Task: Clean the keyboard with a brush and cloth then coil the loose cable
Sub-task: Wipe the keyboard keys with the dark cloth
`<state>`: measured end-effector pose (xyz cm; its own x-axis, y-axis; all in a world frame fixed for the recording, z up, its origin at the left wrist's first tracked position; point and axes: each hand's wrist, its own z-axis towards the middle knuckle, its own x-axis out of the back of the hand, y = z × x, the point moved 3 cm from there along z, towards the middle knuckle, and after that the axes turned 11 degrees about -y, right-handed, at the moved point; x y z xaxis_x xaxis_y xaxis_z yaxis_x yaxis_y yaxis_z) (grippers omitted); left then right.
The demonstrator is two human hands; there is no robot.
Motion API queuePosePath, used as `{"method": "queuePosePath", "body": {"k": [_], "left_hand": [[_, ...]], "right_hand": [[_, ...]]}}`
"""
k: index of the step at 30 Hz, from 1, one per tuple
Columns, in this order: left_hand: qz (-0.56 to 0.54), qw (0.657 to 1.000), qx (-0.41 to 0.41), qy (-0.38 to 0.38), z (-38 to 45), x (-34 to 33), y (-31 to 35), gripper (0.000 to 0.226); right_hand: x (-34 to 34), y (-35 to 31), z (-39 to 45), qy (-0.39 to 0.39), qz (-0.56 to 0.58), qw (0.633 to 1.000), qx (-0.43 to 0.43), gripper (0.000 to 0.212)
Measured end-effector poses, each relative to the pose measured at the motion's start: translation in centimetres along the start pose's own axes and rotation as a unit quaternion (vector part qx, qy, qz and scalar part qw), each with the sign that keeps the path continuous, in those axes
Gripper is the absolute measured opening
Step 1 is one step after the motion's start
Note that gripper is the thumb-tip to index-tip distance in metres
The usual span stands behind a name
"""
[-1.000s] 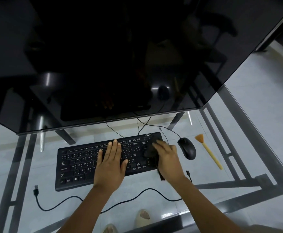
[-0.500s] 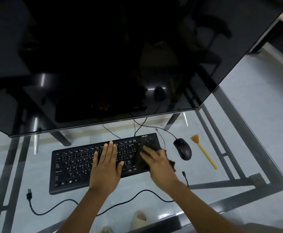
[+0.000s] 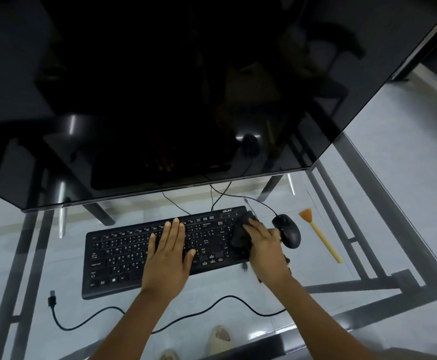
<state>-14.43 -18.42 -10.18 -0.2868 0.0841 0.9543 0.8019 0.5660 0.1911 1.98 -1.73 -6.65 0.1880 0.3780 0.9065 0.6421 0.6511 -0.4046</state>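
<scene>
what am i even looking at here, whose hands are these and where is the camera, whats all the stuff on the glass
There is no machine here. A person wears a camera on their head, so the single view looks forward and down at their own two bare hands.

The surface is a glass table with a dark frame; the floor and the person's feet show through it. A large dark screen fills the top of the picture.

On the glass lies a black keyboard. The left hand rests flat on its keys. The right hand presses a dark cloth onto the keyboard's right end. Beside it sit a black mouse and a yellow brush, lying unheld. A loose black cable snakes along the near edge.
</scene>
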Motion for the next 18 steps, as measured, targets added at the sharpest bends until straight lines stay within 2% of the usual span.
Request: {"method": "queuePosePath", "body": {"k": [1,4,5,8,9,12,13,17,18], "left_hand": [[0.0,1.0,0.0,0.0,0.0,0.0,0.0,0.065],[-0.005,1.0,-0.004,-0.006,0.0,0.0,0.0,0.065],[-0.005,1.0,-0.005,-0.005,0.1,0.1,0.1,0.065],[-0.008,1.0,-0.004,-0.005,0.1,0.1,0.2,0.065],[-0.009,1.0,-0.003,-0.006,0.0,0.1,0.1,0.065],[-0.024,0.999,-0.013,-0.016,-0.1,0.4,0.1,0.066],[-0.025,0.999,-0.014,-0.018,-0.2,0.7,-0.2,0.067],[-0.065,0.996,0.064,0.008,-2.5,2.3,-4.8,0.082],[-0.083,0.993,0.084,0.012,-3.3,2.5,-6.4,0.089]], "right_hand": [[-0.3,-1.3,0.5,-0.012,-0.013,1.0,0.02,0.062],[-1.0,-3.6,1.0,-0.053,-0.069,0.984,0.154,0.059],[-0.9,-3.4,1.7,-0.055,-0.069,0.983,0.158,0.059],[-0.3,-2.3,3.8,-0.02,-0.013,0.999,0.032,0.059],[-0.5,-3.1,3.7,-0.025,-0.02,0.999,0.037,0.059],[-2.0,-5.8,2.2,-0.072,-0.076,0.975,0.194,0.058],[-1.9,-5.9,2.1,-0.071,-0.079,0.971,0.214,0.057],[-1.6,-4.6,3.8,-0.024,-0.047,0.995,0.089,0.051],[-1.9,-5.2,3.6,-0.025,-0.054,0.994,0.093,0.051]]}}
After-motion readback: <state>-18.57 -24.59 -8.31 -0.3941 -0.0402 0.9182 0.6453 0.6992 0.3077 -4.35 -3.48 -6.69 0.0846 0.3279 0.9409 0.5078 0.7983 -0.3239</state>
